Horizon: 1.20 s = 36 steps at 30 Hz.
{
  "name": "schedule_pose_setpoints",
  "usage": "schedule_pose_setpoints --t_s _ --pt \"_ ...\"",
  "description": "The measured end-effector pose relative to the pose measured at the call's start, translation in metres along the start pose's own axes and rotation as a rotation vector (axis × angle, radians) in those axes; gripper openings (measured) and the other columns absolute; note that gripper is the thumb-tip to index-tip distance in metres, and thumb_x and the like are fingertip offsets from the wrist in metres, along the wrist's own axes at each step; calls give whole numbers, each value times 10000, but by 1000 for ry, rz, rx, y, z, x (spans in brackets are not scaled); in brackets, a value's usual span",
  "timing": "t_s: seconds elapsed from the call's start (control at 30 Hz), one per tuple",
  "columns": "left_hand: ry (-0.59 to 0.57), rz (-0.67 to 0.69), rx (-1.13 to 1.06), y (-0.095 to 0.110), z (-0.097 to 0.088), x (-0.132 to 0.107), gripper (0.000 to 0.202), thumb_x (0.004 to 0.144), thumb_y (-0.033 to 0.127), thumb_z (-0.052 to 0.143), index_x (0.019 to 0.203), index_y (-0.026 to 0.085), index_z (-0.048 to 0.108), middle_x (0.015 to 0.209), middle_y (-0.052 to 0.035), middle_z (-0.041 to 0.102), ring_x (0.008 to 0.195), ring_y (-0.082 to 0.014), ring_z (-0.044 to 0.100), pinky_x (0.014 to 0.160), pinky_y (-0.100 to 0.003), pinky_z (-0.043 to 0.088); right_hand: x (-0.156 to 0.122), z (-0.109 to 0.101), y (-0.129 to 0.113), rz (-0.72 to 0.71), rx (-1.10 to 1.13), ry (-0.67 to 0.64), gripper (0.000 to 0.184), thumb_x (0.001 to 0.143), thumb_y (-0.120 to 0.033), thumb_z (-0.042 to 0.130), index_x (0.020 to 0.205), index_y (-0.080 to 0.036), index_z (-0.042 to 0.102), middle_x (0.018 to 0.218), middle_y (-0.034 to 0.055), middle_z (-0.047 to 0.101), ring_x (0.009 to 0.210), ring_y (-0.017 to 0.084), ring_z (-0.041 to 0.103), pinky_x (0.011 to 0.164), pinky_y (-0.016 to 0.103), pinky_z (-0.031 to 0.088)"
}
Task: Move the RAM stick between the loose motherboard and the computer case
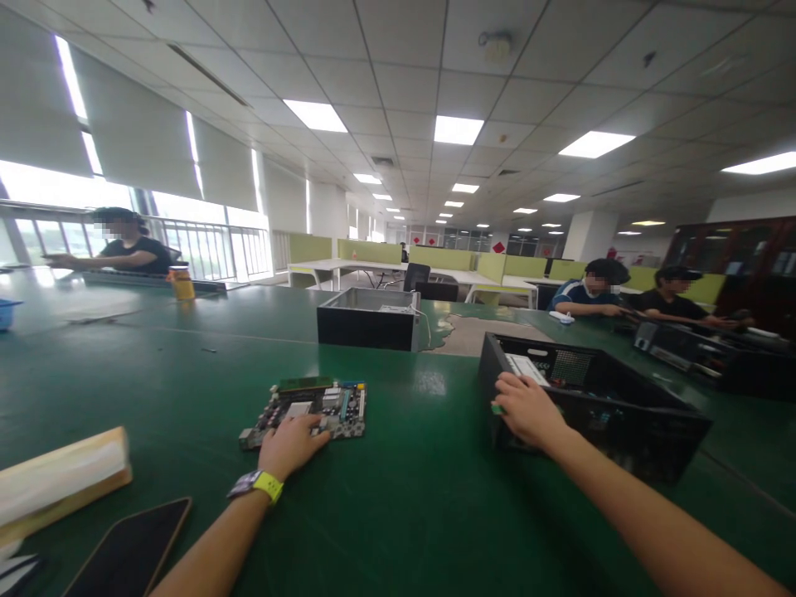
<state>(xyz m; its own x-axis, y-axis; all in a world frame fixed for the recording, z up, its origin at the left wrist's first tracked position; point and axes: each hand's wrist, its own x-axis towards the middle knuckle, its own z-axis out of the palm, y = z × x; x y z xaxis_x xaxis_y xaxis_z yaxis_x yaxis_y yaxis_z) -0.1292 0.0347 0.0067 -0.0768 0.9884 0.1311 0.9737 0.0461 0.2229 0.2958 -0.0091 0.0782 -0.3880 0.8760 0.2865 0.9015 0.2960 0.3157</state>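
Observation:
A motherboard (345, 423) lies flat on the green table, a green memory stick (304, 384) along its far side. My left hand (291, 448), with a yellow-green band at the wrist, rests over the board's near edge; its fingers are apart and touch the board, and the fingertips are partly hidden. To the right stands an open black computer case (622, 423). My right hand (528, 406) has its fingers wrapped over the near left edge of that case. A small green piece (496, 408) shows beneath its fingers; I cannot make out what it is.
Another open case (366, 323) stands farther back. At left lie a dark flat phone-like slab (133, 543), a yellowish-white block (68, 477) and, farther off, an orange-yellow jar (182, 283). People sit at the far left and far right, near a dark case (715, 356).

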Motion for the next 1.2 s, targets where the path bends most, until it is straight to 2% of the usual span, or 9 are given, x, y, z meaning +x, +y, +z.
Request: schedule_pose_setpoints --t_s 0.13,0.27,0.37,0.47,0.6,0.8,0.93,1.1,1.2 --pt "-3 -6 11 -3 1 4 526 719 559 464 1144 280 599 1206 -70 595 1133 -268 509 914 -391 376 -14 25 63 270 -55 -116 448 929 -332 284 875 -170 699 1183 107 578 1264 262 311 1012 499 179" --pt "35 0 4 0 3 4 524 725 547 457 1120 241 617 1192 -84 603 1107 -263 523 929 -392 362 -20 31 75 448 -75 -178 449 922 -336 285 922 -160 698 1209 122 576 1292 311 290 1020 577 71" --pt "36 38 -25 20 3 -9 471 718 506 477 1084 254 633 1195 -59 605 1116 -254 513 958 -409 335 -13 24 43 502 36 -135 495 937 -369 227 988 -162 673 1105 131 632 1147 281 487 1013 492 207" --pt "35 198 -49 61 5 -38 392 695 469 513 1006 286 668 1080 -41 661 1061 -252 539 1028 -443 243 -7 17 -4 549 285 -178 613 940 -440 100 985 -193 659 924 112 682 871 216 631 790 332 422" --pt "-61 441 -55 137 13 -91 298 678 487 537 814 281 704 844 -62 697 916 -260 584 1070 -491 120 -8 21 -61 581 448 -199 613 931 -464 96 975 -210 652 931 111 682 826 208 643 638 272 434" --pt "-404 649 33 216 20 -148 492 613 525 604 1003 234 684 996 -172 671 1033 -347 546 1067 -540 118 -21 37 -90 612 485 -171 483 908 -475 223 1083 -267 623 1012 87 667 920 229 627 719 298 445" --pt "-440 663 -15 215 8 -142 496 622 621 575 941 258 688 974 -130 677 998 -318 558 1020 -515 242 -27 44 -81 609 456 -161 528 890 -541 247 1182 -247 575 1097 96 634 960 229 613 744 295 449" --pt "-84 535 -250 174 5 -91 377 759 534 485 953 261 660 1126 -59 615 1074 -240 510 905 -384 393 -31 56 -70 593 429 -150 540 881 -551 297 1207 -209 560 1117 101 621 968 211 604 746 263 444" --pt "-41 480 -334 148 18 -61 359 741 429 538 996 207 657 1287 -82 522 1203 -249 428 1000 -374 341 -31 64 -71 584 441 -141 472 895 -484 320 1185 -213 576 1099 94 616 945 195 605 742 250 433"
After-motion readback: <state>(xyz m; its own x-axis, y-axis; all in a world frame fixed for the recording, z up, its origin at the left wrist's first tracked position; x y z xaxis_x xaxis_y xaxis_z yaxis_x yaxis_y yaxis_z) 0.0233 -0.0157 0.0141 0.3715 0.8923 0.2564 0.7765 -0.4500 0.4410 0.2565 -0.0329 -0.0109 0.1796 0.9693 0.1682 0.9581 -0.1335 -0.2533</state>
